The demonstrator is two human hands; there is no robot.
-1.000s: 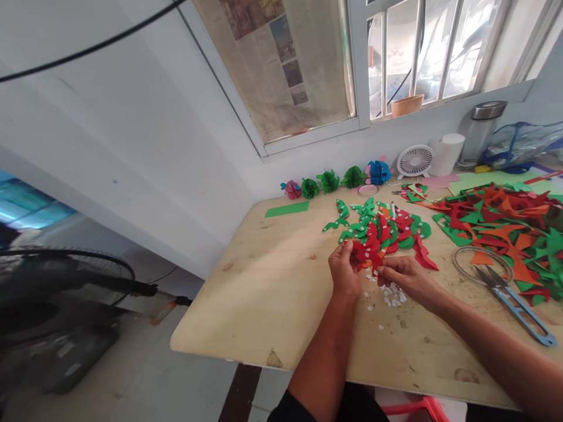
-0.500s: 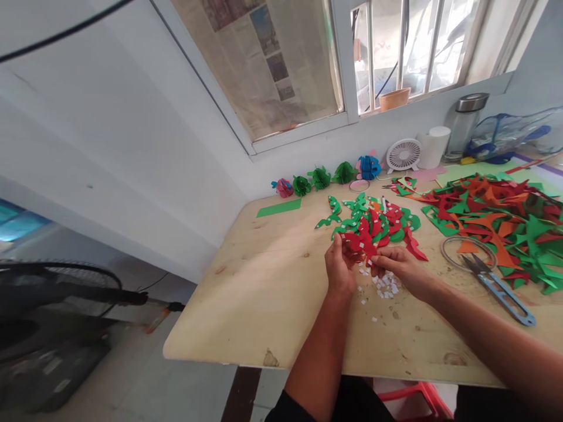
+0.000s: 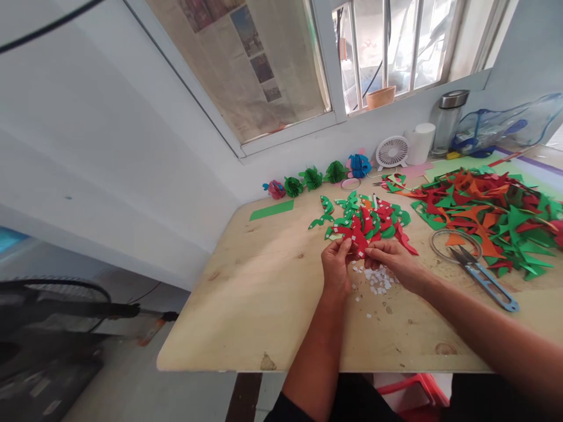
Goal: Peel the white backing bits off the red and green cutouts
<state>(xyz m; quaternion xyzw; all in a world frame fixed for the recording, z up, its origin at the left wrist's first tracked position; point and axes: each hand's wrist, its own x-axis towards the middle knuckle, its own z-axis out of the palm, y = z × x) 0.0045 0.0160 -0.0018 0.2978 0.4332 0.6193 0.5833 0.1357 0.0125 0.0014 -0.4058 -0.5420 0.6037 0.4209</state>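
Red paper cutout is hanging between the two hands, just above the tabletop and in front of a pile of green and red cutouts. Through the head camera I am seeing the left hand pinching its left edge between thumb and fingers, the other fingers disappearing behind the paper. My view of the right hand is showing thumb and forefinger drawn together at the cutout's lower right edge; I am not managing to tell whether they are gripping the paper or something tiny on it. Red pieces behind are blending with it, blurring its outline for me. Small white squares are lying below the hands, some partly hiding under the right one. Off to the right, blue-handled snips are overlapping a round ring, beside a heap of paper scraps. Below, the tabletop's edge is hiding most of a red stool, and the frame is cutting off a dark, blurry fan at left.
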